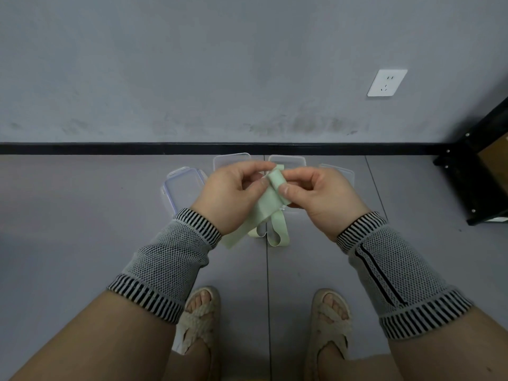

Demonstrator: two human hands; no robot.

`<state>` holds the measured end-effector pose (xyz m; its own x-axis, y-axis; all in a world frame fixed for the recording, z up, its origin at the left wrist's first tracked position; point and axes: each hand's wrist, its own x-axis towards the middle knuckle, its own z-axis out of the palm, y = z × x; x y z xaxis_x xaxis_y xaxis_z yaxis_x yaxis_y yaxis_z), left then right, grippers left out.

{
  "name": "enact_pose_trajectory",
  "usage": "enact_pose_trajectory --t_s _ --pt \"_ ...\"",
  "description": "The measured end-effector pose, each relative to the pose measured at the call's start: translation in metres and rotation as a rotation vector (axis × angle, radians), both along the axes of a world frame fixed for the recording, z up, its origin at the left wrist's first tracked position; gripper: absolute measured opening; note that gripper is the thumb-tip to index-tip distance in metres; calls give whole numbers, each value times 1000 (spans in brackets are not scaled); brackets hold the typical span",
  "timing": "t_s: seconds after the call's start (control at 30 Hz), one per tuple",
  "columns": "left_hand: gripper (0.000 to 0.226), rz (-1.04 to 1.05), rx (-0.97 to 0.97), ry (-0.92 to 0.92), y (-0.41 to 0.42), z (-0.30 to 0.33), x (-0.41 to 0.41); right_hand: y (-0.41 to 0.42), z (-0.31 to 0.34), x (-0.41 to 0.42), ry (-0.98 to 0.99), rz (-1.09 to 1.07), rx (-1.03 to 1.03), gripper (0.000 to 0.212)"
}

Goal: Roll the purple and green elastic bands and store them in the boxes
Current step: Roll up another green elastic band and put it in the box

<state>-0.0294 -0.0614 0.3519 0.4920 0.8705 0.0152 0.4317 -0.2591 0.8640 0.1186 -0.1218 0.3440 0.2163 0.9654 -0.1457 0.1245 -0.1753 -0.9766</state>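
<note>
A pale green elastic band [264, 213] hangs between both hands above the floor. Its top end is wound into a small roll near my fingertips, and the loose tail loops down below my wrists. My left hand [233, 193] pinches the band beside the roll. My right hand [316, 193] pinches the roll itself between thumb and fingers. Clear plastic boxes lie on the floor behind the hands: one at the left [182, 188], one behind my left hand [232, 159], one behind the roll [287, 160], one at the right [343, 173]. No purple band shows.
A grey wall with a black skirting strip [110, 148] closes the far side. A white wall socket [387, 82] sits up right. A black shelf frame [478, 182] stands on the floor at the right. My sandalled feet [200, 317] are below the hands.
</note>
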Motion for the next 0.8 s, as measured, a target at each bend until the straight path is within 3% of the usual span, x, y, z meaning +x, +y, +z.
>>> enact_pose_trajectory --t_s 0.17,0.33,0.8 --pt "23 -66 -1 222 3 3 -6 -2 4 5 190 -45 -25 17" --pt "24 -71 -10 139 4 6 -5 -2 4 9 268 -70 -60 15" --pt "30 -75 -8 76 4 2 -3 1 -1 0 177 -161 -56 16"
